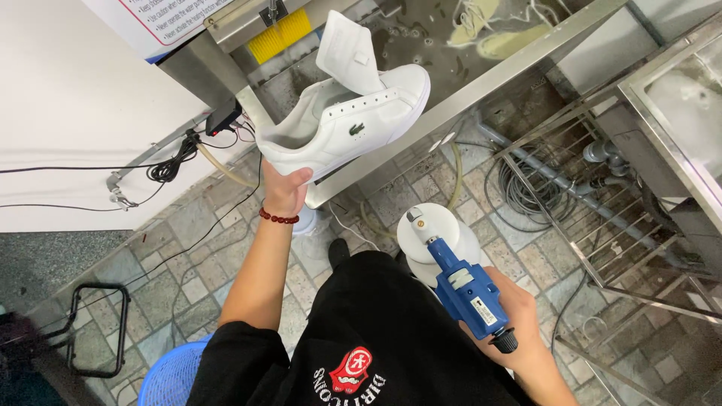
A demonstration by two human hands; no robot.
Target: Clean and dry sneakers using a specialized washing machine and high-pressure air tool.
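- White leather shoe (353,120) sits gripped at the heel by my left hand (286,188), long axis slanting, toe pointing up-right, away from me.
- Right hand (511,323) wraps a blue handheld power brush (459,278), its round white head aimed toward the shoe.

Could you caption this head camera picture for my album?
Left hand lifts a white sneaker; right hand holds a blue spray tool.

White leather sneaker (347,122), laceless, tongue flipped up, small green emblem on its side; held aloft at the heel, toe pointing up-right, sole tilted toward the steel basin. Blue handheld power scrubber (460,282) with round white head, angled downward over the tiled floor.
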